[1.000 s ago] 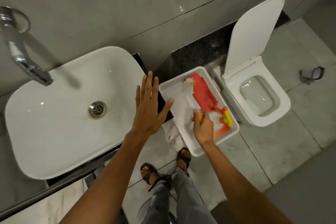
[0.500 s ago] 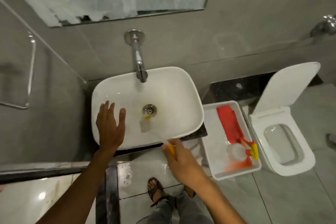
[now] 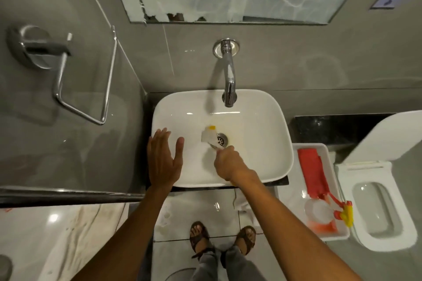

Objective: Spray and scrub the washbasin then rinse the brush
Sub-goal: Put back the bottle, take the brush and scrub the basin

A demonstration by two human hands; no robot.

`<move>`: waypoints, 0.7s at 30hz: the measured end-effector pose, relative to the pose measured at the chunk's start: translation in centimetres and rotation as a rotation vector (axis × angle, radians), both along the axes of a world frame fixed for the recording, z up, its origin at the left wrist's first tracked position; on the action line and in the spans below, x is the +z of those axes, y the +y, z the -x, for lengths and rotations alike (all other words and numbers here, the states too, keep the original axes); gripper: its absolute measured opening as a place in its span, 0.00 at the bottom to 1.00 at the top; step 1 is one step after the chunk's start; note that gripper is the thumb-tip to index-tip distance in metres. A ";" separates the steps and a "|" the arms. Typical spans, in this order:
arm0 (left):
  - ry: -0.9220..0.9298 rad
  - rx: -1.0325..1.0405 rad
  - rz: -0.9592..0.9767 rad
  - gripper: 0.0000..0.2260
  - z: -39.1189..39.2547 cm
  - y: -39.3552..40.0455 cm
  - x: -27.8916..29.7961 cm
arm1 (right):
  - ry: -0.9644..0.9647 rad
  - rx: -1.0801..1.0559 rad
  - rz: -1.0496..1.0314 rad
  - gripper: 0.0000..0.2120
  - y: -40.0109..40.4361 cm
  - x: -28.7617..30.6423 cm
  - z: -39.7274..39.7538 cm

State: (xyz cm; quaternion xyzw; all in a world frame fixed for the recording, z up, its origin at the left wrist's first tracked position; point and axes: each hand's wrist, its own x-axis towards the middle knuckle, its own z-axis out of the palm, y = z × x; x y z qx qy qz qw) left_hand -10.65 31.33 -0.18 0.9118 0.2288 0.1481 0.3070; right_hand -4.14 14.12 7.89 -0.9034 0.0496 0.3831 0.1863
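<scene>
While the right hand (image 3: 226, 162) was clenched around the handle of the clear, yellow-tipped plastic brush (image 3: 209, 136), its head lay in the glossy white ceramic washbasin (image 3: 262, 143) beside the steel drain (image 3: 221, 138). The left hand (image 3: 163, 159) hovered spread and empty over the rim. Scrubbing well probably needed firm overlapping strokes up the walls.

A bathroom: washbasin (image 3: 251, 166), wall tap (image 3: 229, 80), toilet (image 3: 386, 223).

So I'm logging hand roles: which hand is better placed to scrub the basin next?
The right hand: it grips the white brush, whose head sits beside the drain in the white washbasin. The left hand hovers open and empty.
</scene>
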 end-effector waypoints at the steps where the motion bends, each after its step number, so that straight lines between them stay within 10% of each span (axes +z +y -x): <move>1: 0.011 0.007 0.010 0.38 0.0 0.0 0.1 | 0.001 0.109 0.022 0.22 -0.3 0.4 0.2; 5: 0.017 0.015 -0.009 0.39 0.0 0.0 -0.2 | 0.088 0.406 0.066 0.18 0.7 1.0 3.9; 13: 0.026 0.023 -0.001 0.36 0.3 0.1 -0.7 | -0.042 -0.042 0.156 0.21 -2.0 0.6 -1.8; 18: 0.041 0.026 -0.004 0.38 0.3 1.1 -0.9 | 0.303 0.384 0.189 0.12 -3.6 2.9 0.9; 21: 0.038 0.026 -0.014 0.39 0.3 0.9 -0.6 | 0.426 0.165 0.063 0.11 -0.1 2.4 2.7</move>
